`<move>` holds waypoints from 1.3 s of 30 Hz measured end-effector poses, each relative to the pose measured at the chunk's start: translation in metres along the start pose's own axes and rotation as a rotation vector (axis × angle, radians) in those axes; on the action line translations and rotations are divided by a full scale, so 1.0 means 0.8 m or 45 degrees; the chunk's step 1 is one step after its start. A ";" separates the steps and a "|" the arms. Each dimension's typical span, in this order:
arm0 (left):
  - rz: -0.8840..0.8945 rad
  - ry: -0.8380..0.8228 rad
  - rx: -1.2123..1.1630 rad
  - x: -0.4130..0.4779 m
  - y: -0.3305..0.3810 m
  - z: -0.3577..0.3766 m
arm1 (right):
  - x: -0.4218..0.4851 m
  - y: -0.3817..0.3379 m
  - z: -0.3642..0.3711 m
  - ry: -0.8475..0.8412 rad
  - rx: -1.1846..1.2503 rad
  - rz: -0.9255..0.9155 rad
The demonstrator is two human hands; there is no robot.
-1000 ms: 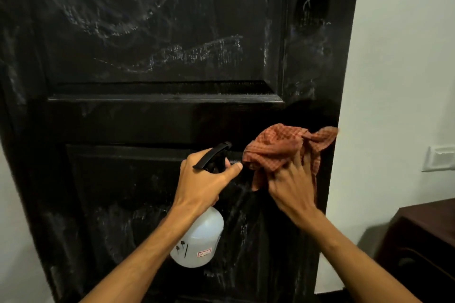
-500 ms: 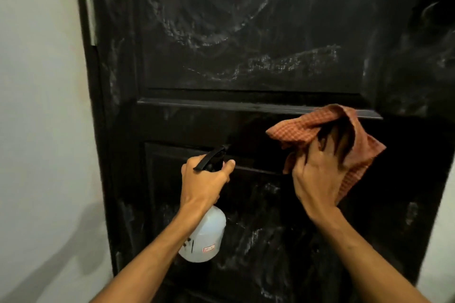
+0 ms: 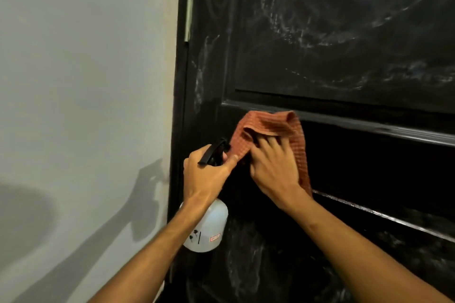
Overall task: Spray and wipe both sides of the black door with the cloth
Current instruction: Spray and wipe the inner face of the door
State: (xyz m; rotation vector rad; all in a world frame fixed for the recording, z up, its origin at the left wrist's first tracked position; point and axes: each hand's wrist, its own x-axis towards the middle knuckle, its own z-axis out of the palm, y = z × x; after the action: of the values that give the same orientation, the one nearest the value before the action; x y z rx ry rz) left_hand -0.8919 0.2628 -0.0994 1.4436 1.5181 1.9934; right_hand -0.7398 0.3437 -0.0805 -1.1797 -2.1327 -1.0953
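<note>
The right hand (image 3: pixel 273 170) lies flat with fingers spread, pressing the orange checked cloth (image 3: pixel 270 128) against the black door (image 3: pixel 344 56). The cloth bunches above the fingers at about twelve o'clock from the knuckles, and one tail hangs down past the wrist at four o'clock. Just beside it, at nine o'clock, the left hand (image 3: pixel 204 174) curls round the neck of the white spray bottle (image 3: pixel 206 229), forefinger stretched forward almost to the cloth; the bottle's body hangs below the fist at six o'clock and its black trigger head (image 3: pixel 214 150) points at the door.

The cloth sits on the door's dark cross rail near the hinged edge, where a metal hinge (image 3: pixel 188 15) shows at eleven o'clock. That rail runs long from the cloth toward three o'clock, slightly downward. The right hand is the one on it, so the next wipe probably goes rightward along that axis. White smears remain on the panels above at one o'clock and below at five o'clock. A pale wall (image 3: pixel 86 81) fills the left.
</note>
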 end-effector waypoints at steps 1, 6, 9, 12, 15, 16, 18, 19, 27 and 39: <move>-0.002 0.016 0.004 0.006 -0.003 -0.007 | 0.023 -0.014 0.003 -0.008 -0.013 -0.064; -0.021 0.194 0.041 0.063 -0.046 -0.041 | 0.130 -0.082 0.045 -0.072 -0.175 -0.314; -0.047 0.231 0.081 0.082 -0.073 -0.054 | 0.165 -0.115 0.070 -0.135 -0.230 -0.374; -0.060 0.266 0.118 0.086 -0.105 -0.072 | 0.165 -0.152 0.100 -0.142 -0.290 -0.440; -0.070 0.261 0.131 0.072 -0.133 -0.084 | 0.132 -0.178 0.133 -0.174 -0.313 -0.565; -0.080 0.256 0.144 0.066 -0.140 -0.086 | 0.117 -0.187 0.147 -0.211 -0.310 -0.615; -0.092 0.225 0.149 0.048 -0.151 -0.087 | 0.084 -0.197 0.169 -0.300 -0.324 -0.711; -0.094 0.195 0.160 0.044 -0.156 -0.087 | 0.076 -0.196 0.175 -0.329 -0.365 -0.773; -0.264 0.178 0.211 -0.045 -0.235 -0.097 | 0.047 -0.192 0.167 -0.211 -0.394 -0.702; -0.393 0.145 0.249 -0.104 -0.358 -0.091 | -0.085 -0.269 0.290 -0.235 -0.083 -0.726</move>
State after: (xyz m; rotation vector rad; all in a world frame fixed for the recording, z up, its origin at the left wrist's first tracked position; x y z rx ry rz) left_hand -1.0103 0.2850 -0.3822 1.0917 1.8994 1.8098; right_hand -0.8919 0.4338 -0.3518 -0.7287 -2.6895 -1.3348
